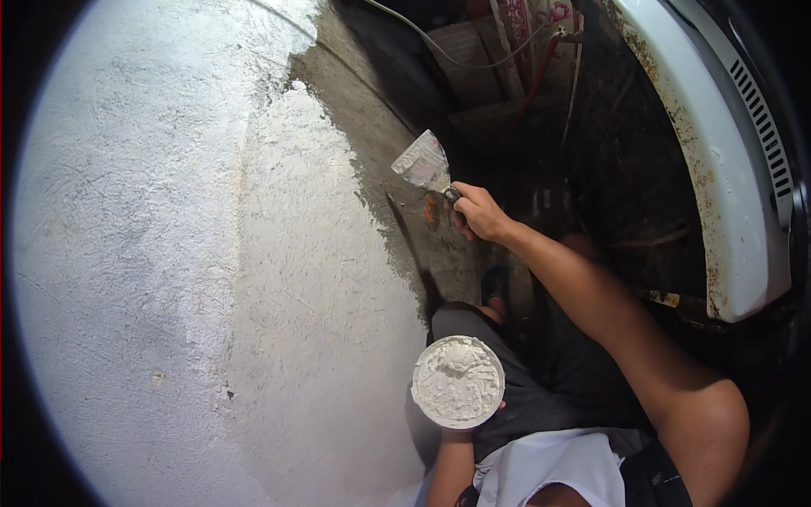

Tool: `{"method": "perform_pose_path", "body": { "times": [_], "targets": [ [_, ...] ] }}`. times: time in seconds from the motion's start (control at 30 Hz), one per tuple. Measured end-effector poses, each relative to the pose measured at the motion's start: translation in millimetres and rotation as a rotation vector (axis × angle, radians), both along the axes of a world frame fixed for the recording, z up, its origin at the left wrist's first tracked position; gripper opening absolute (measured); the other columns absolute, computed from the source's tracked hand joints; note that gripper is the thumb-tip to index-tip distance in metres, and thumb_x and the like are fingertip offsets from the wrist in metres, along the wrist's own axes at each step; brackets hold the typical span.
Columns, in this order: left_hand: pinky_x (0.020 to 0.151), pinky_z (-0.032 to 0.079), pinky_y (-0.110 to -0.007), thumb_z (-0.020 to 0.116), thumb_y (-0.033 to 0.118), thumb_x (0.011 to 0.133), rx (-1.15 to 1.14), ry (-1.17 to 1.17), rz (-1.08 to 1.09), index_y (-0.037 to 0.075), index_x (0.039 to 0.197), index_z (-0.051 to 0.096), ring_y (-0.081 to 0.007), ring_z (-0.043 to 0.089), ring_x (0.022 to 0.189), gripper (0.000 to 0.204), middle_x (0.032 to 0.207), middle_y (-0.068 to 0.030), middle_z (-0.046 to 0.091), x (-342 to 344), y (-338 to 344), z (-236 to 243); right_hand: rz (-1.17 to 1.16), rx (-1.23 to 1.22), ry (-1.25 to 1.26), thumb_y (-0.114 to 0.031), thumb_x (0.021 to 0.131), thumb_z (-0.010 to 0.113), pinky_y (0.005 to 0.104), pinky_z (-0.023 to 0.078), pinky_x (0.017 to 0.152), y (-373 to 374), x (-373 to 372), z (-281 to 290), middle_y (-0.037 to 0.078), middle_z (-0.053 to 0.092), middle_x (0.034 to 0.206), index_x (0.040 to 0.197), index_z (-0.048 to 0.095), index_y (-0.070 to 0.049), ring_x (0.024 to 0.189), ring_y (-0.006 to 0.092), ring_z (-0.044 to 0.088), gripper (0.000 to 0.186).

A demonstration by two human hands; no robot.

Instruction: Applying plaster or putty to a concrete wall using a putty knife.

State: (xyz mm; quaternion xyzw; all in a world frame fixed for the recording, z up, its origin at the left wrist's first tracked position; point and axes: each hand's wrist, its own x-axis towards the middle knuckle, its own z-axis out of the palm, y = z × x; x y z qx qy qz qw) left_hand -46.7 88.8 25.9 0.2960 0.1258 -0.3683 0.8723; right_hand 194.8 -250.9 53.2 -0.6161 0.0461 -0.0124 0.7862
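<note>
One part-coated wall [296, 253]; beside it a crusted putty knife [422, 160], likely light, best by the handle. Nearer the body, tub [459, 425] of soft-looking paste [460, 382], probably heavier, wants palming underneath. Right hand [480, 211] grips knife; left hand [502, 406], mostly hidden, cradles tub.

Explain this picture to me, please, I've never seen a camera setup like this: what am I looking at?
There's no robot here, just a person's two bare hands. This one picture comes from a wide fisheye camera on the head, looking down, so its edges bend.

The right hand grips a broad-bladed scraper. The left hand, mostly hidden, holds a round tub of whitish paste. Beside them, a wall has a whitish coating with a ragged edge. Whether the blade touches the wall isn't clear.
</note>
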Motion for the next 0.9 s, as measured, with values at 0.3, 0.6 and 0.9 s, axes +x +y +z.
{"method": "perform_pose_path", "body": {
  "times": [0.3, 0.6, 0.9],
  "targets": [
    [0.123, 0.021, -0.069, 0.05, 0.086, 0.085, -0.057, -0.058, 0.032, 0.026, 0.164, 0.029, -0.0363, 0.024, 0.157, 0.102, 0.17, -0.0053, 0.028, 7.8, -8.5, 10.6, -0.2, -0.434, -0.257, -0.023, 0.103, 0.046, 0.0423, 0.048, 0.075, 34.3, -1.8, 27.7, 0.015, 0.062, 0.081, 0.114, 0.056, -0.004, 0.078, 0.0344, 0.062, 0.024],
    [0.104, 0.032, -0.086, 0.042, 0.086, 0.088, -0.088, 0.199, 0.172, 0.024, 0.165, 0.027, -0.0482, 0.027, 0.152, 0.099, 0.17, -0.0111, 0.026, -1.7, 14.4, -38.3, -0.182, -0.571, -0.434, -0.007, 0.098, 0.065, 0.0445, 0.048, 0.095, 73.1, 17.6, -1.8, 0.022, 0.058, 0.114, 0.131, 0.048, -0.001, 0.109, 0.0397, 0.059, 0.037],
    [0.1, 0.031, -0.089, 0.038, 0.087, 0.088, -0.612, 0.356, 0.076, 0.025, 0.165, 0.027, -0.0536, 0.03, 0.149, 0.099, 0.17, -0.0129, 0.026, 4.4, -10.5, -3.6, -0.36, -0.589, -0.603, 0.008, 0.081, 0.073, 0.044, 0.052, 0.092, 66.7, 23.3, -14.6, 0.021, 0.061, 0.115, 0.125, 0.056, 0.0, 0.108, 0.0414, 0.062, 0.048]
  ]
}}
